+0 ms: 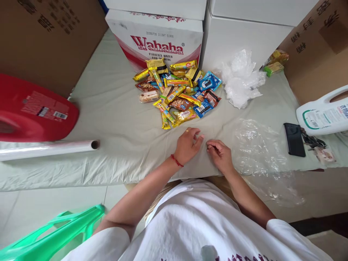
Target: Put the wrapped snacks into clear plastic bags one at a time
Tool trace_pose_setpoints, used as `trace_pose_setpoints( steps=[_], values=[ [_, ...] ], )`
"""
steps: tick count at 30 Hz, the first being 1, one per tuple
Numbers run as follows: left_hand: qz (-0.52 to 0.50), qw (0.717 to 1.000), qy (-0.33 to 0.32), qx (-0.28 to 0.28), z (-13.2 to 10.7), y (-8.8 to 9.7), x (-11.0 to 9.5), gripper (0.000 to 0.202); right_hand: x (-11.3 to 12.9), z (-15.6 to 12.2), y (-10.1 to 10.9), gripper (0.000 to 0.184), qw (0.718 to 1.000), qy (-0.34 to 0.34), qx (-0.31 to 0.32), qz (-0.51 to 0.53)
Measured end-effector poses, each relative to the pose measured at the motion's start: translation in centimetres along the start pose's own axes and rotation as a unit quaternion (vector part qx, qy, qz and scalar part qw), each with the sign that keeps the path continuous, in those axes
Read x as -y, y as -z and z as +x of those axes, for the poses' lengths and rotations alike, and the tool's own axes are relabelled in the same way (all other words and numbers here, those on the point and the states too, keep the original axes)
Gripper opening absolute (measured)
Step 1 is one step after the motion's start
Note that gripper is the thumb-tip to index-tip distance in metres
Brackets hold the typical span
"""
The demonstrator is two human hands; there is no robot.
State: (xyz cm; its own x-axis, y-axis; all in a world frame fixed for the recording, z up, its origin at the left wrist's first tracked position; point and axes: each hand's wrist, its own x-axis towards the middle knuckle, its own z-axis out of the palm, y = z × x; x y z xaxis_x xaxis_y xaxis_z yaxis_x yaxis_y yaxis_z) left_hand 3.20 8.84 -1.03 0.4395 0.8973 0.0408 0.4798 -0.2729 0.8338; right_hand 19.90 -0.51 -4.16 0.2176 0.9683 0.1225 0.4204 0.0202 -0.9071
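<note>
A heap of small wrapped snacks (179,92) in yellow, blue and brown packets lies on the cloth-covered table in front of me. My left hand (188,145), with a red string bracelet (177,160) at its wrist, rests just below the heap. Its fingers are loosely bent, the thumb stands apart from them, and nothing shows in it. Close to its right, my right hand (220,156) has its fingers curled in with the thumb against them. No object shows between those fingertips. The hands do not touch each other, and neither touches the packets.
Clear plastic film (258,148) spreads right of my hands and hangs over the edge. Behind it sits crumpled plastic (241,79). A phone (294,139) and white jug (323,112) are right; a red jug (40,108) and film roll (49,149) left. A Wahaha carton (160,40) stands behind.
</note>
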Motion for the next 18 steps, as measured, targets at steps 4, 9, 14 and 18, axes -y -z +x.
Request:
trace_pose_setpoints(
  steps=[4, 9, 14, 18],
  values=[
    [-0.075, 0.989, 0.04, 0.125, 2.9, -3.1, -3.1, 0.051, 0.3, 0.0, 0.1, 0.019, 0.998, 0.042, 0.045, -0.031],
    [0.01, 0.971, -0.007, 0.238, 8.2, -9.7, -8.6, 0.084, -0.4, -0.1, 0.2, 0.016, 0.991, 0.067, 0.101, -0.061],
    [0.094, 0.957, 0.052, 0.271, 11.0, -14.4, -11.8, 0.045, -1.1, -0.2, 0.3, 0.022, 0.995, 0.071, 0.065, -0.038],
    [0.067, 0.966, 0.033, 0.247, 10.8, -14.6, -11.1, 0.026, -0.9, -0.3, 0.6, 0.018, 0.992, 0.082, 0.088, -0.039]
  ],
)
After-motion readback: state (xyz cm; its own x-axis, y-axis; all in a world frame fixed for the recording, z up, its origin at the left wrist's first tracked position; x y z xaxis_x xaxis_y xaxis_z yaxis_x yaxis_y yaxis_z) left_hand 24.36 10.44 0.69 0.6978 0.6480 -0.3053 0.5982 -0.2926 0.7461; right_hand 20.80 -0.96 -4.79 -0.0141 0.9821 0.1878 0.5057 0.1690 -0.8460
